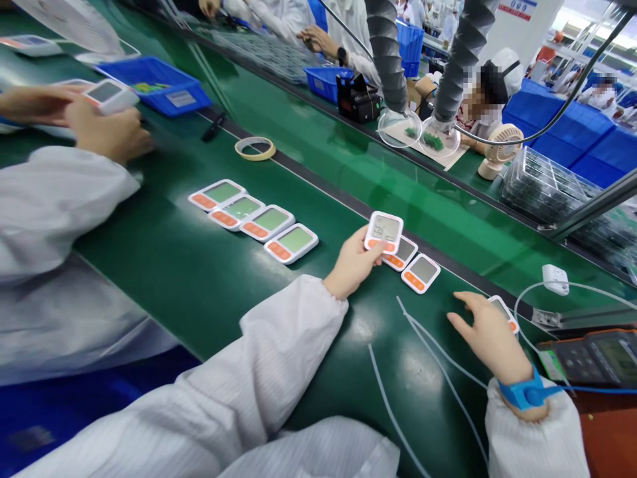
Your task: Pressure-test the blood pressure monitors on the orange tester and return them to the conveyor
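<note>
My left hand (354, 262) holds a white device (386, 229) with orange buttons; dark digits show on its screen. Partly under that one lies another device (404, 252), and a further device (421, 273) rests to its right. My right hand (485, 332), with a blue wrist strap (528, 393), hovers with fingers apart and nothing between them. One more device (503, 312) is partly hidden behind it. Left of my left hand, several devices with green screens lie in a slanted row, the nearest one (291, 243) at its right end.
A tape roll (255, 149) and a blue tray (155, 85) lie at the upper left, beside a co-worker's hands holding a device (110, 95). White cables (440, 358) cross the green table (174, 272). A meter (597, 357) sits at the right, below a white plug (555, 279).
</note>
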`<state>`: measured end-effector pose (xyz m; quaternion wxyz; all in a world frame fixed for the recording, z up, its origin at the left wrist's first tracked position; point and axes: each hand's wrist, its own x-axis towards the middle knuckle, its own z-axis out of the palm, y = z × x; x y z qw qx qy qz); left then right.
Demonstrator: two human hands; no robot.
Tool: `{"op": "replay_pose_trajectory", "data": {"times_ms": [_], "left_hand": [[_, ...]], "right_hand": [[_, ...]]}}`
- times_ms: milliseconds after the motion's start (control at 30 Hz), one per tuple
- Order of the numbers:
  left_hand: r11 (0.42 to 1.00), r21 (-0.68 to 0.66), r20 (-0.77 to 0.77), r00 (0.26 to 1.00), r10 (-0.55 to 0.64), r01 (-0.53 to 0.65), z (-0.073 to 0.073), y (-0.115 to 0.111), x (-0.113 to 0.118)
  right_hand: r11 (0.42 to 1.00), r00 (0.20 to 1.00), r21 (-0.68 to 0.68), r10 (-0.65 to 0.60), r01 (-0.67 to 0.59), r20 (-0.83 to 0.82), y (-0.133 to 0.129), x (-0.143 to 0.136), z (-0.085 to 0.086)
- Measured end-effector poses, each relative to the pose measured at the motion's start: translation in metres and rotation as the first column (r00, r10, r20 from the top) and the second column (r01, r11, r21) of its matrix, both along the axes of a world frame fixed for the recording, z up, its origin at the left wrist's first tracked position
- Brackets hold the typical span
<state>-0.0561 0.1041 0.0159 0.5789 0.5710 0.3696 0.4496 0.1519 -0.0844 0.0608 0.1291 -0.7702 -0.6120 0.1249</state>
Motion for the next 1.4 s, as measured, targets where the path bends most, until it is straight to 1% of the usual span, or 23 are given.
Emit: {"op": "replay_pose_trajectory", "data": {"times_ms": [33,100,200,333,400,467,533,567,600,633,667,700,733,767,800,833,933,1033,1133,1200,1300,1367,1400], "left_hand": [[0.999,0.028,-0.044,0.998,0.044,-0.043,-0.003,0.008,-0.004],[0.995,0.079,-0.165,0.983,0.081,-0.069,-0.009,0.021,-0.01],[0.988,0.133,-0.368,0.922,0.119,-0.074,-0.016,0.031,-0.018],[0.966,0.26,-0.619,0.768,0.163,0.005,-0.019,0.036,-0.024],[0.942,0.335,-0.675,0.702,0.227,0.017,-0.017,0.037,-0.024],[0.908,0.418,-0.649,0.693,0.314,-0.02,-0.012,0.032,-0.021],[0.872,0.488,-0.552,0.757,0.35,-0.047,-0.004,0.017,-0.014],[0.867,0.497,-0.491,0.814,0.309,-0.03,0.0,0.006,-0.009],[0.882,0.47,-0.429,0.879,0.207,0.022,0.003,-0.008,-0.003],[0.913,0.389,-0.372,0.928,0.033,0.124,0.006,-0.024,0.003],[0.918,0.26,-0.314,0.925,-0.212,0.299,0.007,-0.041,0.01],[0.865,0.132,-0.225,0.864,-0.45,0.484,0.007,-0.057,0.015],[0.779,0.042,-0.119,0.778,-0.617,0.625,0.007,-0.071,0.021],[0.703,-0.012,-0.001,0.703,-0.711,0.711,0.005,-0.082,0.025],[0.651,-0.056,0.107,0.652,-0.75,0.757,0.003,-0.09,0.027],[0.622,-0.098,0.193,0.628,-0.753,0.777,0.001,-0.093,0.029],[0.6,-0.243,0.345,0.646,-0.681,0.762,-0.004,-0.084,0.027],[0.527,-0.331,0.391,0.622,-0.678,0.783,-0.003,-0.069,0.022],[0.446,-0.328,0.363,0.547,-0.754,0.833,0.003,-0.065,0.018],[0.423,-0.316,0.33,0.516,-0.79,0.849,0.005,-0.068,0.018],[0.404,-0.299,0.299,0.487,-0.821,0.865,0.006,-0.071,0.019],[0.432,-0.279,0.276,0.502,-0.819,0.858,0.006,-0.068,0.019],[0.478,-0.266,0.257,0.539,-0.802,0.837,0.007,-0.064,0.017]], "right_hand": [[0.999,0.992,0.02,-0.04,0.037,0.121,-0.002,0.007,-0.001],[0.99,0.937,0.02,-0.138,0.139,0.321,-0.007,0.02,-0.002],[0.955,0.872,-0.087,-0.219,0.284,0.438,-0.011,0.032,-0.005],[0.918,0.863,-0.188,-0.236,0.348,0.447,-0.008,0.034,-0.007],[0.915,0.875,-0.192,-0.252,0.354,0.414,-0.005,0.033,-0.005],[0.914,0.89,-0.179,-0.287,0.365,0.353,-0.003,0.031,-0.003],[0.92,0.907,-0.146,-0.315,0.364,0.278,-0.002,0.027,-0.001],[0.93,0.922,-0.122,-0.315,0.348,0.226,-0.001,0.024,0.001],[0.942,0.939,-0.094,-0.306,0.322,0.157,-0.001,0.019,0.002],[0.954,0.955,-0.061,-0.288,0.293,0.072,-0.001,0.015,0.004],[0.964,0.964,-0.026,-0.264,0.263,-0.025,-0.001,0.009,0.005],[0.971,0.964,0.008,-0.237,0.24,-0.123,-0.001,0.003,0.007],[0.976,0.955,0.034,-0.204,0.216,-0.216,-0.001,-0.003,0.01],[0.982,0.941,0.045,-0.163,0.185,-0.298,-0.001,-0.008,0.013],[0.988,0.922,0.044,-0.123,0.149,-0.366,-0.001,-0.012,0.015],[0.993,0.902,0.035,-0.085,0.111,-0.424,-0.001,-0.015,0.018],[1.0,0.828,0.013,0.006,0.001,-0.561,-0.003,-0.016,0.026],[0.995,0.756,0.002,0.077,-0.099,-0.65,-0.004,-0.014,0.03],[0.993,0.758,-0.036,0.06,-0.11,-0.649,-0.003,-0.014,0.029],[0.993,0.821,-0.07,0.041,-0.098,-0.57,-0.002,-0.015,0.027],[0.989,0.966,-0.143,-0.002,-0.037,-0.26,-0.001,-0.014,0.021],[0.985,0.998,-0.165,-0.057,0.052,-0.027,-0.001,-0.011,0.016],[0.983,0.994,-0.154,-0.09,0.097,0.055,-0.001,-0.008,0.013]]}}
